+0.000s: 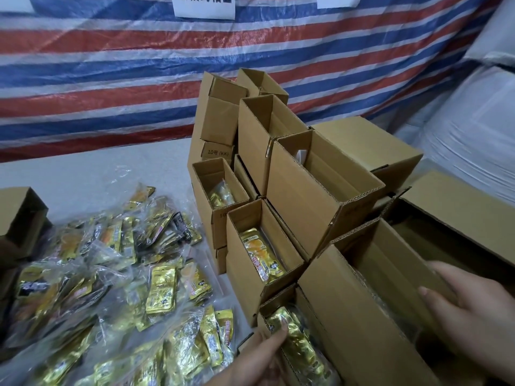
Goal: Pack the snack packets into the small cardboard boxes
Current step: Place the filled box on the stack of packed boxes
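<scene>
Left hand: I am watching my left hand (267,349) pressing a gold packet (298,344) down into the nearest small box (278,303); the fingers are lying along the packet's left side, and the thumb is probably hidden behind it, so I am calling this a loose hold.

Right hand: my right hand (468,307) is reaching into the open box (362,316) just right of that one, fingers curling over its inner wall and steadying it.

Done so far: just beyond the left hand a second box (250,274) is showing an orange-and-gold packet (262,256) standing inside, and beyond that a third box (206,196) is holding a packet too.

Left to do: well to the left of my left hand a loose heap of packets (97,274) is lying in clear plastic bags on the table (111,162); up and beyond the right hand a stack of open boxes (264,129) is waiting, most looking unfilled from here.

Progress: I am judging the job as early, with a few boxes filled and the bulk of the packets still out.
</scene>
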`<action>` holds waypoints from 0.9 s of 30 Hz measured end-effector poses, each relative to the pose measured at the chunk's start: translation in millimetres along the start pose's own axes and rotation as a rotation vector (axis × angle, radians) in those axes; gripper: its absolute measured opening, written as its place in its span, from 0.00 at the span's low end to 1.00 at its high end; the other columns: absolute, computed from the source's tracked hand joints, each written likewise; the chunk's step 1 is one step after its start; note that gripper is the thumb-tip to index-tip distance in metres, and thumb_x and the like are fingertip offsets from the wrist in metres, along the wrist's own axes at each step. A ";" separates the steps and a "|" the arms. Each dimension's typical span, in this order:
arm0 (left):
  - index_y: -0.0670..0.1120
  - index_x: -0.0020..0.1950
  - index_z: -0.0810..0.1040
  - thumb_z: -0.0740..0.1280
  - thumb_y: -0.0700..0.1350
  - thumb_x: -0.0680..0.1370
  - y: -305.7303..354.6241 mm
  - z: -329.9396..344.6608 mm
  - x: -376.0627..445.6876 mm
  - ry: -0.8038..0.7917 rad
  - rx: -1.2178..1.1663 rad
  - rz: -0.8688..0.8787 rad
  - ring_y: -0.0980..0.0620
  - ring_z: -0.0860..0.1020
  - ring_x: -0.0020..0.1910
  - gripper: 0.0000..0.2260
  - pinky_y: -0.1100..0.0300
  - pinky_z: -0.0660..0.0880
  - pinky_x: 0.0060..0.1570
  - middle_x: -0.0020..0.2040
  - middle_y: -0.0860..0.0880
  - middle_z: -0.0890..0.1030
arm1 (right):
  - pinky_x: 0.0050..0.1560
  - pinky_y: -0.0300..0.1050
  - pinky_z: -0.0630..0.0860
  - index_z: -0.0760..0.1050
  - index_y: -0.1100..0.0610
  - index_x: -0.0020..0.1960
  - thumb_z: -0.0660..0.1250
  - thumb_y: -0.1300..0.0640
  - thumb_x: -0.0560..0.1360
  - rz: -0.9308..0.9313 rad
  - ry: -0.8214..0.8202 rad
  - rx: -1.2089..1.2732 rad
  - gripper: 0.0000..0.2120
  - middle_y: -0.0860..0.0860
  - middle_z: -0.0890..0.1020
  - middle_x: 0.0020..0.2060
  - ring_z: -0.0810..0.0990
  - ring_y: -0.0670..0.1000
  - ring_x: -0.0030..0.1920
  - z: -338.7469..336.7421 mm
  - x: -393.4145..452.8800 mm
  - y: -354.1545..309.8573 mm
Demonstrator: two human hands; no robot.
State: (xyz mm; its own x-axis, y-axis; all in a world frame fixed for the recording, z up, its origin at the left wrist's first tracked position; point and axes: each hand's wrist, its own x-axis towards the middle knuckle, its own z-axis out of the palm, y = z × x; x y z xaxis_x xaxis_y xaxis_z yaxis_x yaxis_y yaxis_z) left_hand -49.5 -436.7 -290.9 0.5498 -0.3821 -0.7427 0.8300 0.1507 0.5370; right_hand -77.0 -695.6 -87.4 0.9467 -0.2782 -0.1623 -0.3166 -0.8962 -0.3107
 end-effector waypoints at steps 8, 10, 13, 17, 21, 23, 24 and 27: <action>0.50 0.79 0.60 0.83 0.64 0.51 -9.4 -3.6 -8.4 -0.034 0.052 -0.001 0.45 0.74 0.68 0.62 0.46 0.68 0.71 0.72 0.47 0.71 | 0.46 0.50 0.79 0.72 0.40 0.65 0.65 0.45 0.77 0.002 -0.006 -0.039 0.16 0.42 0.81 0.47 0.79 0.44 0.47 -0.3 -7.9 -21.2; 0.51 0.80 0.59 0.82 0.66 0.50 -13.0 -4.2 -8.6 -0.029 0.052 -0.001 0.44 0.73 0.69 0.63 0.46 0.67 0.71 0.74 0.46 0.69 | 0.49 0.51 0.80 0.72 0.42 0.67 0.66 0.47 0.77 0.004 -0.008 -0.007 0.18 0.42 0.81 0.48 0.79 0.44 0.48 -0.3 -11.1 -28.1; 0.51 0.80 0.58 0.81 0.64 0.57 -15.8 -4.9 -15.4 -0.021 0.010 0.019 0.44 0.73 0.70 0.57 0.46 0.66 0.72 0.74 0.46 0.69 | 0.51 0.49 0.77 0.72 0.46 0.70 0.67 0.49 0.77 -0.005 0.016 0.008 0.21 0.41 0.78 0.49 0.77 0.46 0.50 1.3 -18.1 -37.7; 0.44 0.79 0.59 0.68 0.54 0.79 -15.2 -4.4 -31.3 0.063 -0.013 0.081 0.40 0.71 0.71 0.33 0.47 0.70 0.68 0.75 0.41 0.67 | 0.50 0.45 0.72 0.72 0.45 0.69 0.68 0.51 0.77 0.000 0.013 0.045 0.20 0.40 0.75 0.44 0.73 0.44 0.48 4.4 -27.3 -46.7; 0.42 0.78 0.60 0.61 0.56 0.81 -4.7 -1.4 -31.4 0.165 -0.130 0.023 0.33 0.70 0.68 0.29 0.42 0.75 0.56 0.74 0.38 0.65 | 0.60 0.51 0.75 0.70 0.37 0.65 0.64 0.45 0.78 0.003 -0.107 0.077 0.16 0.42 0.79 0.52 0.77 0.43 0.54 10.0 -33.9 -54.1; 0.42 0.78 0.61 0.60 0.57 0.81 0.4 -3.3 -28.8 0.222 -0.149 -0.024 0.33 0.72 0.66 0.30 0.41 0.75 0.57 0.73 0.38 0.67 | 0.63 0.54 0.73 0.68 0.36 0.64 0.62 0.43 0.78 -0.011 -0.137 0.064 0.15 0.42 0.78 0.54 0.76 0.43 0.58 14.0 -34.3 -54.8; 0.41 0.78 0.62 0.59 0.58 0.82 -1.2 -6.6 -31.1 0.224 -0.146 -0.018 0.33 0.74 0.65 0.30 0.41 0.75 0.58 0.72 0.39 0.68 | 0.63 0.52 0.73 0.67 0.35 0.64 0.62 0.43 0.79 -0.024 -0.138 0.066 0.15 0.41 0.77 0.53 0.75 0.42 0.57 15.9 -34.2 -55.3; 0.42 0.74 0.67 0.58 0.62 0.80 -2.9 -9.1 -35.6 0.200 -0.152 -0.005 0.35 0.80 0.56 0.31 0.47 0.77 0.51 0.67 0.39 0.73 | 0.45 0.34 0.71 0.68 0.38 0.66 0.64 0.48 0.79 -0.067 -0.096 0.101 0.16 0.35 0.72 0.42 0.73 0.37 0.44 20.6 -31.6 -57.0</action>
State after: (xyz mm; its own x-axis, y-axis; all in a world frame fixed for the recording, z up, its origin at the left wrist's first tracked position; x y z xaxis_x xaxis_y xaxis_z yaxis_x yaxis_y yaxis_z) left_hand -70.6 -415.3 -269.7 0.5407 -0.1970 -0.8178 0.8289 0.2901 0.4782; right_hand -90.1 -628.7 -83.8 0.9573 -0.1803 -0.2258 -0.2622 -0.8707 -0.4161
